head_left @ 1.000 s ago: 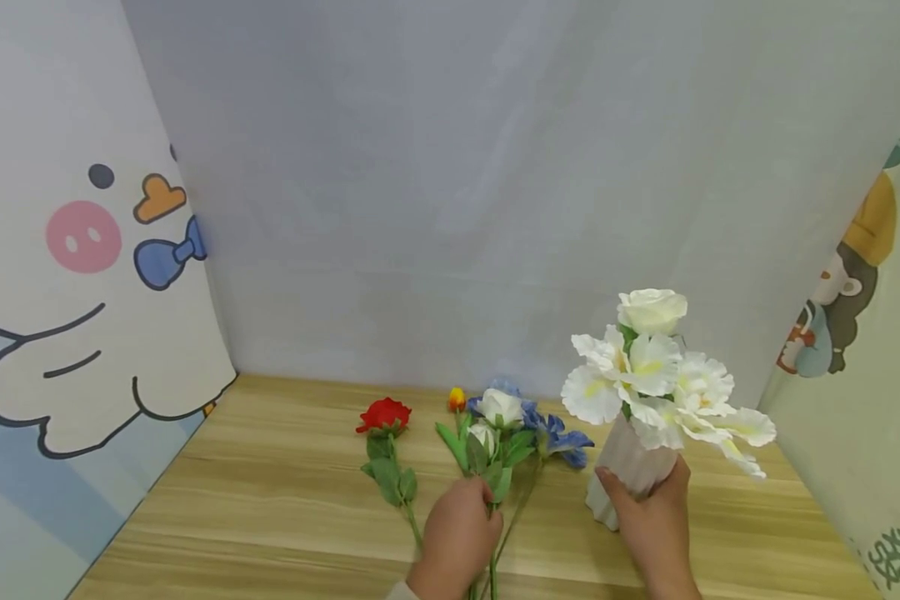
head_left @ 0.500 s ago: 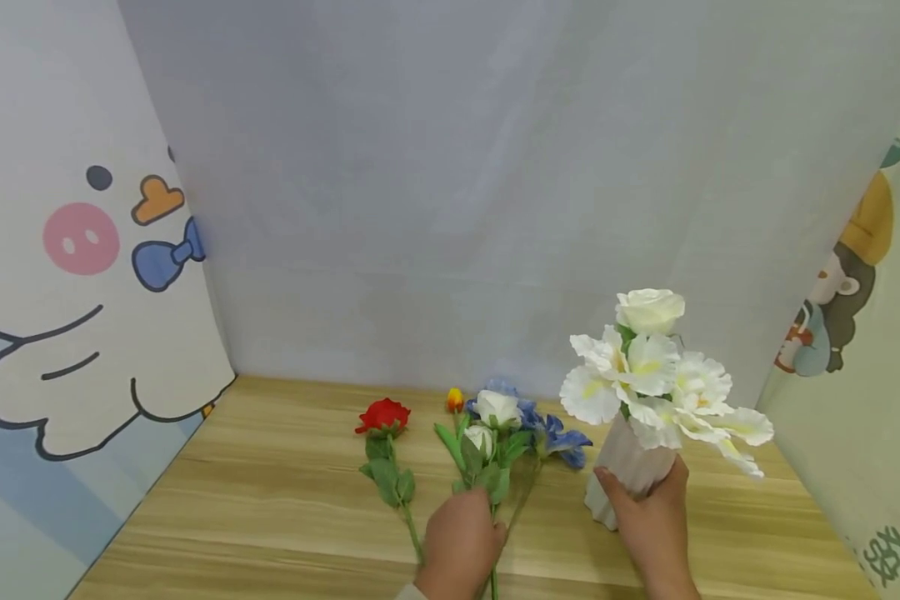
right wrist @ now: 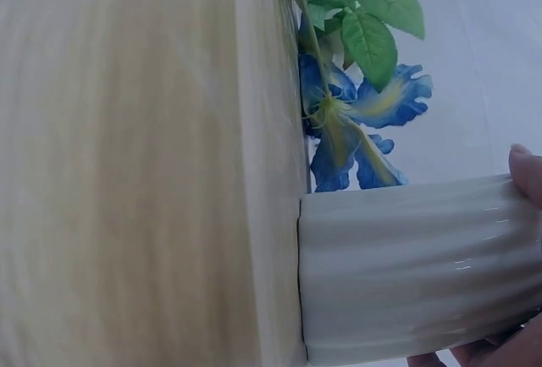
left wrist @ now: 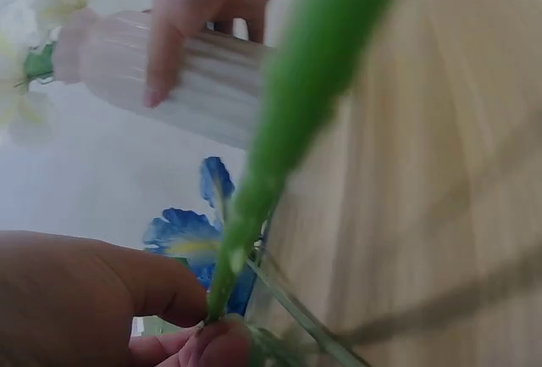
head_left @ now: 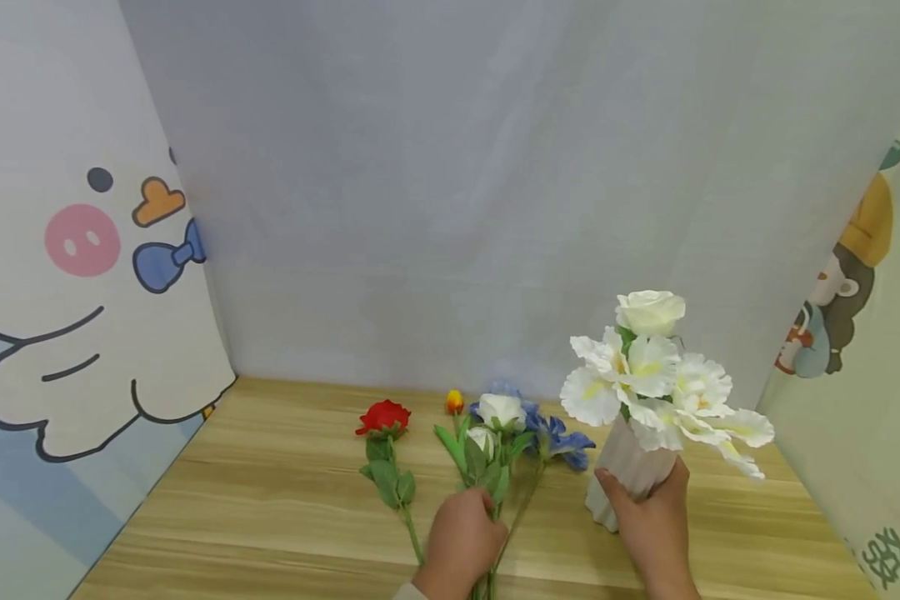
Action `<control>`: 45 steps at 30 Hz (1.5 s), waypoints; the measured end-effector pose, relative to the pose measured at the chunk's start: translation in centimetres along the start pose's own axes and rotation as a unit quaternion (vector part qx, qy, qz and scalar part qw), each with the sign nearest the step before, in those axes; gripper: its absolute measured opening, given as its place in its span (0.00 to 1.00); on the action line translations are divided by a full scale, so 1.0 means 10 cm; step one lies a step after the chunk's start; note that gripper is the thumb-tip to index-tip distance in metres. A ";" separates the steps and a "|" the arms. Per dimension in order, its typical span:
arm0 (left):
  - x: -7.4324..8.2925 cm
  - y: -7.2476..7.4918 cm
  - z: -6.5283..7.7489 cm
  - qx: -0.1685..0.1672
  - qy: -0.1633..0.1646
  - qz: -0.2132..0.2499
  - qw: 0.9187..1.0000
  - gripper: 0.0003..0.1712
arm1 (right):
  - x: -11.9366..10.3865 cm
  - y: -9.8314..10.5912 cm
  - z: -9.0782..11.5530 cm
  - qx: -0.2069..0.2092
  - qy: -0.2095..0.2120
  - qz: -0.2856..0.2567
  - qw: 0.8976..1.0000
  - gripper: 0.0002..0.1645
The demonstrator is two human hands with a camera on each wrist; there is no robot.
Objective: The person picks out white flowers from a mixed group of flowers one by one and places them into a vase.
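Observation:
My left hand (head_left: 463, 533) pinches a green flower stem (left wrist: 254, 193) below the white roses (head_left: 501, 412), between thumb and fingers. In the left wrist view that stem runs up close past the camera. A blue iris (head_left: 566, 442) lies beside the roses, its thin stem passing by my left hand. My right hand (head_left: 654, 521) grips a white ribbed vase (head_left: 630, 475) from the near side, thumb on its left. The vase's base meets the table in the right wrist view (right wrist: 415, 269). White irises (head_left: 648, 375) and a cream rose (head_left: 650, 312) stand in the vase.
A red rose (head_left: 385, 418) lies left of my left hand on the wooden table (head_left: 270, 492). A small orange-yellow tulip (head_left: 455, 402) lies behind the white roses. A grey-white backdrop (head_left: 435, 208) rises at the table's far edge, with printed panels at both sides.
My left hand has moved slightly down the stems toward me, away from the leaves. The white roses shifted a little. My right hand and the vase have stayed nearly still.

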State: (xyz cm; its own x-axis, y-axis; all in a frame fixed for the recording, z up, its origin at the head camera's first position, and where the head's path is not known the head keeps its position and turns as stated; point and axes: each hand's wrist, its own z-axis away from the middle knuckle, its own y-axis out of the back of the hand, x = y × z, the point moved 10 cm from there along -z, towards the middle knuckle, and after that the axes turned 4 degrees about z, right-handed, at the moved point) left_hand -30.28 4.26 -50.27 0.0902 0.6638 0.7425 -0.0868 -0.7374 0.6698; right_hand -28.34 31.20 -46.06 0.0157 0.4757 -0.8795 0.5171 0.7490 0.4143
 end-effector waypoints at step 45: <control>0.16 0.22 0.02 -0.108 0.041 0.388 0.915 0.14 | -0.07 -0.01 0.00 -0.008 0.006 -0.013 1.000 0.55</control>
State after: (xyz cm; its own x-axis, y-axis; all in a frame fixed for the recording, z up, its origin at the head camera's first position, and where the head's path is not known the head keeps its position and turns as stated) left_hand -30.16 3.69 -47.61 -0.1561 -0.0344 0.9871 -0.2868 -0.9547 -0.0786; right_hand -28.35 30.82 -45.52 -0.0071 0.4611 -0.8873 0.5039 0.7681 0.3951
